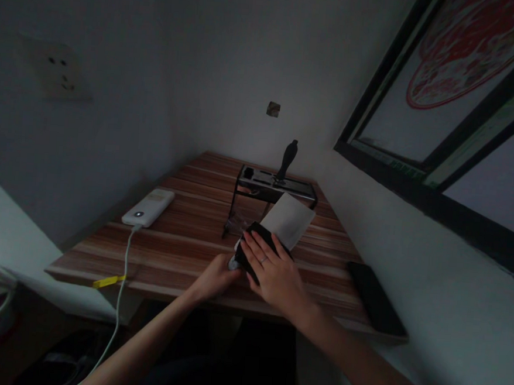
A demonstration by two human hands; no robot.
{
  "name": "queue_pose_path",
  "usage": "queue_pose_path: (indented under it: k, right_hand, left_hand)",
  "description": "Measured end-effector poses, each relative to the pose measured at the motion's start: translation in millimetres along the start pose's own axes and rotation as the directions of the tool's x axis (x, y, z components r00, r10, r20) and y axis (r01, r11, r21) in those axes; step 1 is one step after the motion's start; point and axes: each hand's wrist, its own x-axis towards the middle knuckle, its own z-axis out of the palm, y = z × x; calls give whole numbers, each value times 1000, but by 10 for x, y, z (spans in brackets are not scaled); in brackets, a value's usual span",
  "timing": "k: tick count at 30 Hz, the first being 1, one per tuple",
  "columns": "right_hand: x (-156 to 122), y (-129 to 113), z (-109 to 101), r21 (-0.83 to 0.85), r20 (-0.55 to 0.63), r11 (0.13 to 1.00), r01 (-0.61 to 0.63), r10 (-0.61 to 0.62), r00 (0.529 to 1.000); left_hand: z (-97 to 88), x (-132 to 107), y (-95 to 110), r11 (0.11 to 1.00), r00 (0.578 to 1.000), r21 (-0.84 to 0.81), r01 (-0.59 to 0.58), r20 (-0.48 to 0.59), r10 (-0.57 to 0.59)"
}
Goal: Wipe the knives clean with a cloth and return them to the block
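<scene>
Near the front of the wooden table, I hold a dark, box-like object (244,261) tilted between my hands. My right hand (273,270) lies over its top, fingers stretched across it and thumb at its near side. My left hand (216,276) grips its lower left side, with most of its fingers hidden. Beside the left thumb shows a small pale, shiny bit (233,263). A flat white sheet or panel (288,219) sticks out beyond the dark object; how they join is hidden. Just behind stands a black metal frame (261,184) with an upright black handle (289,158).
A white power bank (149,207) lies on the table (194,211) at left, its white cable (125,259) hanging over the front edge near a yellow tag (109,281). A black phone-like slab (376,297) lies at the right edge. Walls close in the back and right.
</scene>
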Motion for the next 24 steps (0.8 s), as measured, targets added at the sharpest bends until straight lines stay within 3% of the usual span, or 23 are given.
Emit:
queue_pose_path:
  k: [8, 24]
  right_hand:
    - [-9, -193, 58, -4, -12, 1000, -27, 27, 1000]
    - [-45, -151, 40, -32, 15, 999, -19, 20, 1000]
  left_hand:
    - [4, -4, 13, 998, 1000, -55, -17, -9, 16]
    - [5, 13, -44, 1000, 999, -26, 2, 35, -1]
